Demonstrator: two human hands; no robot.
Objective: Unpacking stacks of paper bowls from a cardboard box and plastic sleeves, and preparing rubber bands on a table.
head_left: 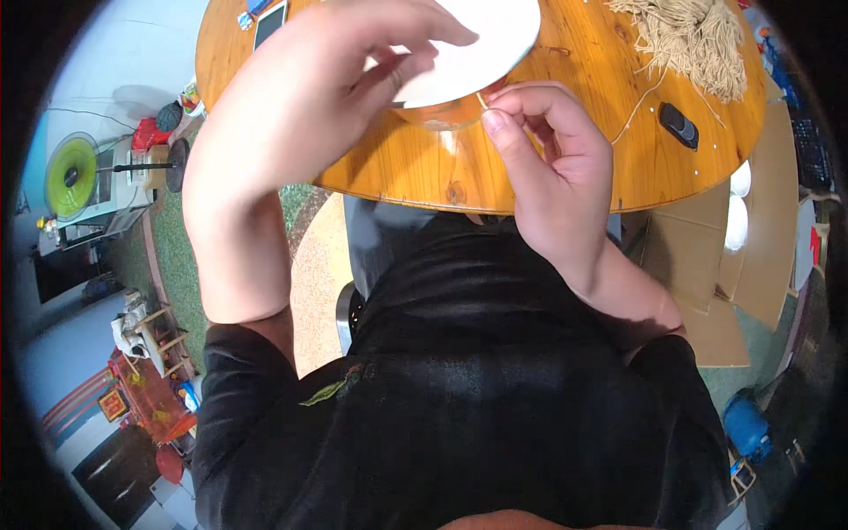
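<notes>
A white round disc (495, 35) with a thin edge tilts over the near part of the round wooden table, in front of me. Over its left side my left hand (380, 53) is bent with the fingers apart, and nothing shows between them. At the disc's lower right edge, my right hand (556, 132) pinches a short light strand (482, 101) between thumb and forefinger. Beneath the disc, a reddish-brown rounded thing (450, 112) is partly visible; the disc hides most of it.
A bundle of tan yarn (689, 44) lies at the table's far right, with loose strands trailing toward me. Near it sits a small black object (678, 125). A phone (269, 26) lies at the far left. Flattened cardboard (689, 256) stands right of the wooden table (389, 168).
</notes>
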